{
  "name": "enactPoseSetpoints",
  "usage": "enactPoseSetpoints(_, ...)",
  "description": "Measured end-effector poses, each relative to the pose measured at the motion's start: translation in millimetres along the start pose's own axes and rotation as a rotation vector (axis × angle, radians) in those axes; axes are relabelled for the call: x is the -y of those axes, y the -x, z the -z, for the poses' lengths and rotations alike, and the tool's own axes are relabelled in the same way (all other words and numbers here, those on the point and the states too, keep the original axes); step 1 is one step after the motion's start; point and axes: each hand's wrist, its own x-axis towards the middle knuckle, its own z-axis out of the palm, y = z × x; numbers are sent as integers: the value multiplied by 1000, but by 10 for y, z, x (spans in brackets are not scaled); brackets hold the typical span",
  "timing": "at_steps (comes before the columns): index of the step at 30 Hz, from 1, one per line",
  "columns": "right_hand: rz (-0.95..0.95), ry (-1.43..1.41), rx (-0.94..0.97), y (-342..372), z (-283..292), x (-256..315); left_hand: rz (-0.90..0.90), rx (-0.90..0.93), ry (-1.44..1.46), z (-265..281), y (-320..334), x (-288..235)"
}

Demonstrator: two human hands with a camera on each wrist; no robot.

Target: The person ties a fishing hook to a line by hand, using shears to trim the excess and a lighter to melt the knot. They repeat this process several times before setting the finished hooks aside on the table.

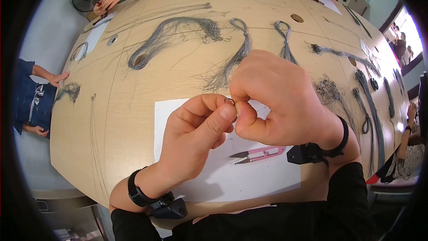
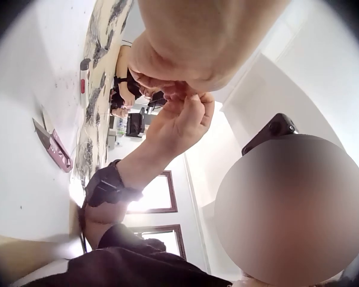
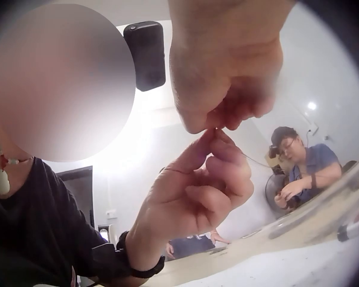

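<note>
Our left hand [image 1: 196, 125] pinches a small dark loop [image 1: 228, 99]; our right hand [image 1: 281, 98], fingers curled, seems to grasp its three-o'clock edge (partly hidden). We judge this a delicate fingertip step, next calling for steady pinching. Pink-handled thread snips [image 1: 249, 154] lie at five o'clock.

There are 2 foreground hands [image 1: 196, 129] [image 1: 277, 100], 1 curved piece [image 1: 229, 99], 1 pink snips [image 1: 261, 154].
</note>
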Motion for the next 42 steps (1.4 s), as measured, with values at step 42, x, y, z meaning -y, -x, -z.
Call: enactPoseSetpoints(42,127,181,-12,18,-31,-4,-161,58,-105,0,-2,30)
